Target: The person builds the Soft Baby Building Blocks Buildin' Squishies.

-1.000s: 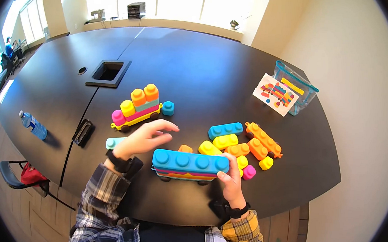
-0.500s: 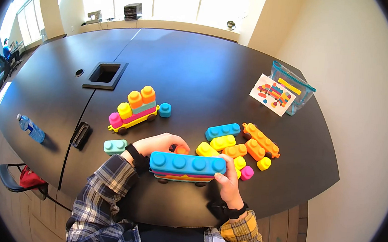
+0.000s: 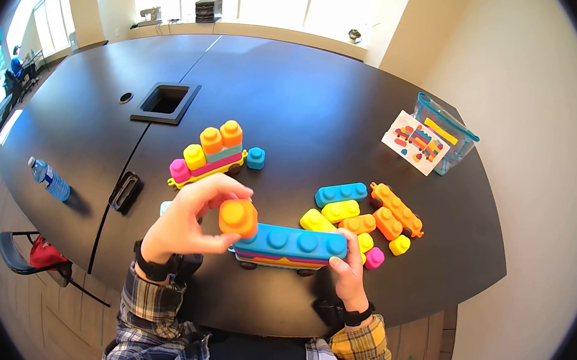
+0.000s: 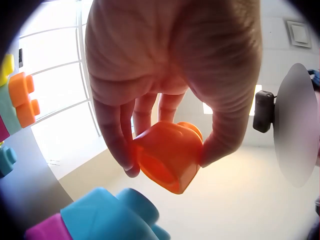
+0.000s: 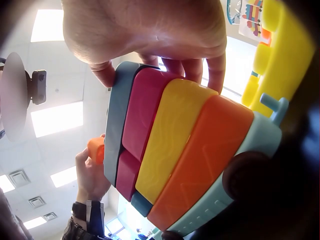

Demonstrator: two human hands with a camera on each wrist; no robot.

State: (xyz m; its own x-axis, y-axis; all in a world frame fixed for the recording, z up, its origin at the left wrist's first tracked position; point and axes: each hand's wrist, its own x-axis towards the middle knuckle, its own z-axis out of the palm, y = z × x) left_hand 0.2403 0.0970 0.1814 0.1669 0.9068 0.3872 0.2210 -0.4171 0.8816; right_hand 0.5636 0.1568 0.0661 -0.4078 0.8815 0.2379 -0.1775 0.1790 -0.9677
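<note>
Windows (image 3: 270,0) span the top of the head view, behind a dark table (image 3: 296,91). Lower centre of the frame: a block wagon (image 3: 297,240) with a blue top layer. Right hand (image 3: 349,271): grips the wagon's right end, thumb on the near side. Left hand (image 3: 185,219): pinches a single-stud orange block (image 3: 238,218) between thumb and fingers, near the wagon's left end; the left wrist view shows a gap between this block and the blue top. Left of centre: a stepped wagon (image 3: 209,159), with a small blue block (image 3: 256,158) beside it. Right of centre: loose blocks (image 3: 341,210) and an orange wagon base (image 3: 399,211). Upper right: a picture card (image 3: 415,143) against a clear bag (image 3: 467,142).
</note>
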